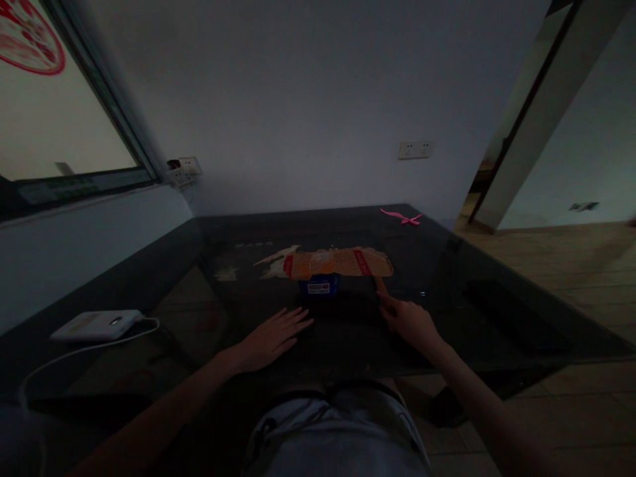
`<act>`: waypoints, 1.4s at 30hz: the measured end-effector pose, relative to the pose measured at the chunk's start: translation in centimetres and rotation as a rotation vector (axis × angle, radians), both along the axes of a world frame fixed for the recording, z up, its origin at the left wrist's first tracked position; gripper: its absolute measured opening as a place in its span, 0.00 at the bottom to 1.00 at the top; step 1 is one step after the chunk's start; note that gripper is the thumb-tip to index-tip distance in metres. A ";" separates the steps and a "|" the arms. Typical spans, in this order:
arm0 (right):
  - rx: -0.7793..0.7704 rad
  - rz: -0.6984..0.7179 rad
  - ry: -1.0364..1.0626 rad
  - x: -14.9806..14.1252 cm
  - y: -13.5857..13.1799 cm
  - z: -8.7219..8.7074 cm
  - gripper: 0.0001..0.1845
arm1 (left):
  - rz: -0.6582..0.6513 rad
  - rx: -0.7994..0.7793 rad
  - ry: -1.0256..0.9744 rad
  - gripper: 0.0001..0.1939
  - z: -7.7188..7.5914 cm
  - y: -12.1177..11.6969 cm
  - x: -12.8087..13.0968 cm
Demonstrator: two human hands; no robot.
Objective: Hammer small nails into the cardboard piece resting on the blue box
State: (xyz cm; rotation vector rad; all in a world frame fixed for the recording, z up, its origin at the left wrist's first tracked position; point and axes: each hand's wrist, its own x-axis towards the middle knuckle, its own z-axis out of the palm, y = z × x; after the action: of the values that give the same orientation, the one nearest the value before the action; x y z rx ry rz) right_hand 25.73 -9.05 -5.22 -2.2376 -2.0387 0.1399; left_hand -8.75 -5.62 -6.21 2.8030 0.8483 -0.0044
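Note:
My left hand (275,338) lies flat on the dark glossy table, fingers stretched out, holding nothing. My right hand (408,319) is closed around a slim wooden-coloured handle (380,286). The handle's upper end meets or passes under the right part of a long, flat, orange-tan patterned piece (342,262) with red bands; which one I cannot tell. Beneath that piece's middle stands a small blue container (318,286) with a pale label. Some pale, ragged scraps or smears (279,260) show at the piece's left end.
At the left on the table (238,228) lies a white power bank (99,325) with a white cable. A pink ribbon-like strip (402,217) rests near the far right corner. Some dark flat object (514,315) is at the right. Wall sockets (415,150) are behind.

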 end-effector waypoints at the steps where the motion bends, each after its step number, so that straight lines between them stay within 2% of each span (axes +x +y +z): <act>1: 0.000 -0.003 -0.002 0.0 0.0 0.0 0.24 | -0.031 -0.008 -0.009 0.26 0.2 -0.1 0.7; 6: 0.004 -0.011 -0.009 0.0 -0.1 0.0 0.24 | -0.142 -0.010 -0.041 0.25 0.7 0.6 4.3; 10: 0.002 -0.009 -0.010 0.1 -0.1 0.0 0.24 | -0.161 0.001 -0.060 0.26 0.5 1.6 5.8; 24: 0.018 -0.001 -0.001 0.0 -0.2 0.0 0.24 | -0.130 0.057 -0.152 0.23 0.7 1.3 4.8; 28: 0.020 -0.004 -0.001 0.0 -0.2 0.0 0.24 | -0.149 0.090 -0.220 0.24 1.4 0.9 4.7; 31: 0.028 -0.003 0.005 0.0 -0.2 -0.1 0.24 | -0.120 0.170 -0.334 0.23 2.6 1.1 4.8; 34: 0.035 -0.003 0.011 0.0 -0.2 -0.1 0.24 | -0.037 0.274 -0.438 0.22 4.4 2.9 5.2; 36: 0.035 -0.001 0.014 0.1 -0.1 -0.1 0.24 | 0.034 0.318 -0.442 0.26 5.7 4.9 5.7; 39: 0.032 0.002 0.017 0.1 -0.1 -0.1 0.24 | 0.109 0.333 -0.312 0.42 7.0 8.4 6.7; 42: 0.032 0.005 0.020 0.2 -0.2 -0.1 0.24 | 0.159 0.269 -0.132 0.50 7.3 11.0 7.5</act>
State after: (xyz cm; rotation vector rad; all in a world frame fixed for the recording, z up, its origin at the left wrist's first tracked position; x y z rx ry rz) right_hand 25.90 -9.21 -5.32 -2.2039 -2.0215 0.1286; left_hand -1.27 5.38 1.04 2.9264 1.1096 0.3405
